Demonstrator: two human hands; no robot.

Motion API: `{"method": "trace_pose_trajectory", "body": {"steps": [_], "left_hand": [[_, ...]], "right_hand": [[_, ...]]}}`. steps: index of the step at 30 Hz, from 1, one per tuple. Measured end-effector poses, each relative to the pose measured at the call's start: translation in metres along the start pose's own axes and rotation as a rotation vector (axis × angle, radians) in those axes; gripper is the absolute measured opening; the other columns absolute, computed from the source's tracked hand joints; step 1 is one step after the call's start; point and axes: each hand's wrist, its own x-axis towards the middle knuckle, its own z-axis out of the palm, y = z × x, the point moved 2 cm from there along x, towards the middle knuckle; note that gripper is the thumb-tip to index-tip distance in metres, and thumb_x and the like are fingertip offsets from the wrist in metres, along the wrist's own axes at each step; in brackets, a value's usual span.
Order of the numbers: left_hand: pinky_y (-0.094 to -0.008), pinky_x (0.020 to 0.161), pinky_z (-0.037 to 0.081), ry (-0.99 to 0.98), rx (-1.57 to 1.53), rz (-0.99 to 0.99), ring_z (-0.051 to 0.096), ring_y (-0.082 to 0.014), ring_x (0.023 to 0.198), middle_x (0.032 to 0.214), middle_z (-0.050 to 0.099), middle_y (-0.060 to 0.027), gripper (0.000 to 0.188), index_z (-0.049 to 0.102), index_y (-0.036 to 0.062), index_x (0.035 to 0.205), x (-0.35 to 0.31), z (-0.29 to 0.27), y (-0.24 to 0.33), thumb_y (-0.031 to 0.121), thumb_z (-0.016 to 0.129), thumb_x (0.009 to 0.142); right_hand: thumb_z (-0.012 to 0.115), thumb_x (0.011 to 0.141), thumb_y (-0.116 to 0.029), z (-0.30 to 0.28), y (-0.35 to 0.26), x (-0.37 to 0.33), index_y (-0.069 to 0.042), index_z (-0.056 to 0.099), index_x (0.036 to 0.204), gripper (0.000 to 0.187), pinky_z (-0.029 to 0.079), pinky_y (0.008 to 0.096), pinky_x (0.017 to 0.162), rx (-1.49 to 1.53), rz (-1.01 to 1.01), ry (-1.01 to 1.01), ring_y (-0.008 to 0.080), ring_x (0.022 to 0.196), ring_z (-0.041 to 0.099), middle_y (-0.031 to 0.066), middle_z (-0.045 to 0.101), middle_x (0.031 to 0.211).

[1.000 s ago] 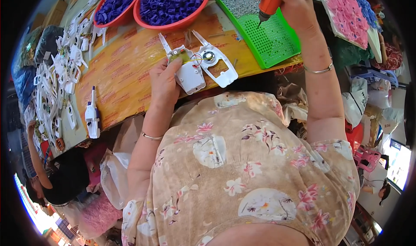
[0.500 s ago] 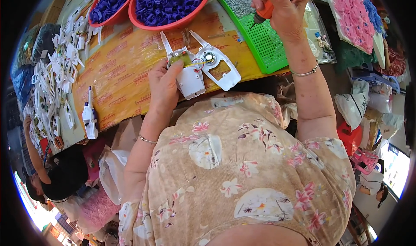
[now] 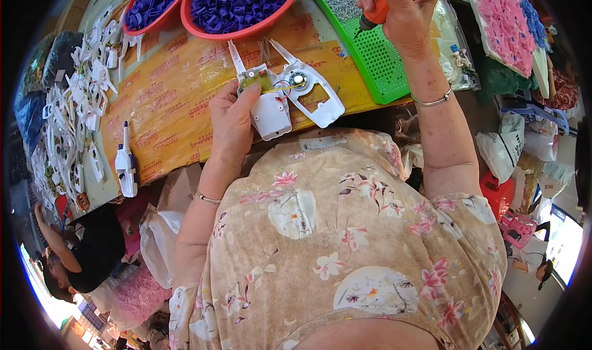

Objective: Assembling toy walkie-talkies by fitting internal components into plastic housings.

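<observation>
My left hand [image 3: 233,114] grips a white plastic housing half [image 3: 272,119], its thumb on the green circuit board [image 3: 254,81] inside. Thin yellow and red wires run from the board to the second white housing half [image 3: 316,97], which lies just to the right with a round speaker-like part in it. Up at the right, my right hand [image 3: 404,17] is closed around an orange-red power screwdriver [image 3: 377,12]. Its dark bit points down over a green perforated tray [image 3: 386,82], whose far part holds many small screws [image 3: 338,0].
Two red basins [image 3: 236,37] of purple plastic parts [image 3: 237,5] stand at the back. White housings [image 3: 68,113] are heaped on the left, near a finished-looking white and purple device [image 3: 126,165]. Pink parts [image 3: 502,26] fill a board at far right. Another person [image 3: 92,257] is at lower left.
The view has shifted slightly. Both hands keep their grips, and the screwdriver stays over the green tray. At lower left the other person has moved a little.
</observation>
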Motion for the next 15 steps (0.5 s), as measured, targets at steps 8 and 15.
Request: {"method": "trace_pose_trajectory", "body": {"steps": [8, 15], "left_hand": [[-0.0250, 0.056, 0.053, -0.012, 0.009, 0.006, 0.063, -0.0116, 0.065, 0.085, 0.065, -0.0083, 0.019, 0.058, -0.0048, 0.103, -0.0005, 0.0002, 0.0009, 0.007, 0.056, 0.088], [-0.0253, 0.056, 0.053, -0.005, 0.017, -0.002, 0.063, -0.0119, 0.065, 0.085, 0.065, -0.0087, 0.019, 0.058, -0.0049, 0.103, -0.0003, -0.0028, -0.0004, 0.007, 0.057, 0.088]], "right_hand": [[0.064, 0.083, -0.012, 0.0030, 0.0020, -0.0031, -0.004, 0.054, 0.088, 0.014, 0.042, 0.0230, 0.047, 0.037, -0.010, 0.014, 0.0102, 0.051, 0.053, 0.0032, 0.056, 0.065], [0.066, 0.081, -0.007, 0.0078, -0.0007, -0.0070, -0.006, 0.054, 0.079, 0.012, 0.040, 0.0210, 0.045, -0.121, -0.010, 0.059, 0.0066, 0.048, 0.050, 0.0002, 0.054, 0.058]]}}
